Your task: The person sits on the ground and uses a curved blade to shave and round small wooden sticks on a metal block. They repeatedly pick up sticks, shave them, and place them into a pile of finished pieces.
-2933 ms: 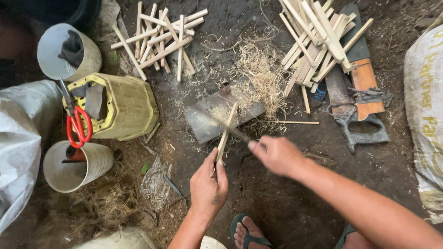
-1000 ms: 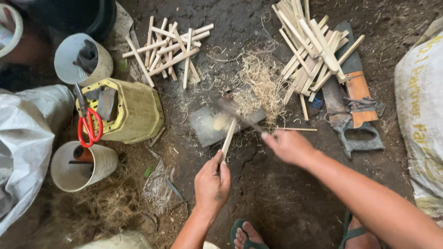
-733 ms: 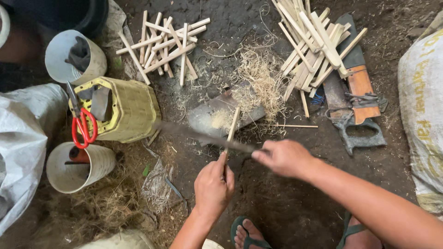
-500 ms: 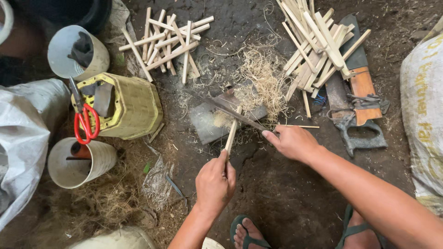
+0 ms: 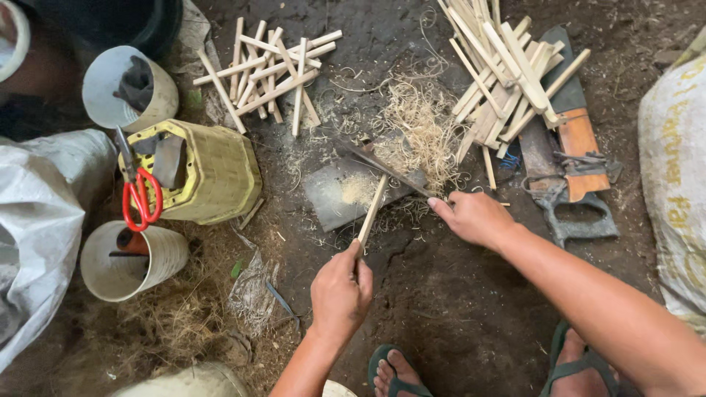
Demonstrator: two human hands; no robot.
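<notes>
Honestly, sketchy setup. Left hand gripping bamboo stick at near end, far tip resting on flat metal plate in dirt. Right hand closed round knife, blade lying across stick's far end. Blade skips on grain, probably slides toward left fingers. Plate sits loose, stick could kick sideways. Bare toes in sandal close below too.

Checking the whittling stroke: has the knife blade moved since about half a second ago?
Yes. The knife blade has swung away from the person, now lying across the flat dark slab, its tip nearer the shavings.
</notes>
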